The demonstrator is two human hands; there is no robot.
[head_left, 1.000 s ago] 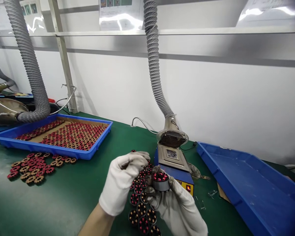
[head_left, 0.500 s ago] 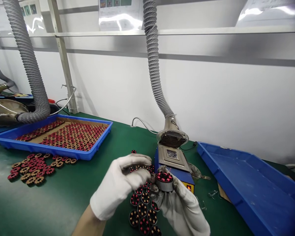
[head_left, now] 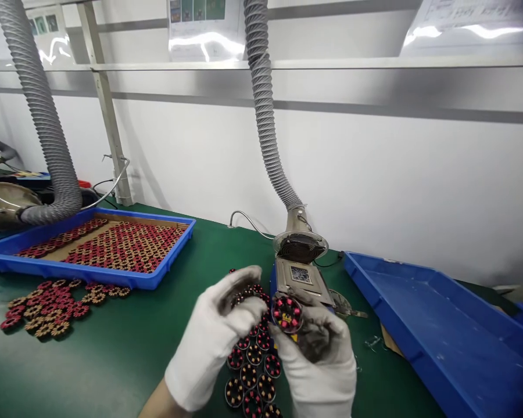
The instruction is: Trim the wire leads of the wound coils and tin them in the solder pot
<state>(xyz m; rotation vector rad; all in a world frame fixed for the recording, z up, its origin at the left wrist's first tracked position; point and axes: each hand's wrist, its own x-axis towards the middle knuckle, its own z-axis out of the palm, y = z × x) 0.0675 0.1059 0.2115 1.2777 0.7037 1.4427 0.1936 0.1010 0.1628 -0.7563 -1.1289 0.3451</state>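
The white-gloved right hand (head_left: 318, 348) grips a round black part with red segments (head_left: 286, 313) between its fingers, face toward the camera (red and yellow showing), above the green bench (head_left: 126, 360). The white-gloved left hand (head_left: 218, 334) curls beside it, fingers parted.
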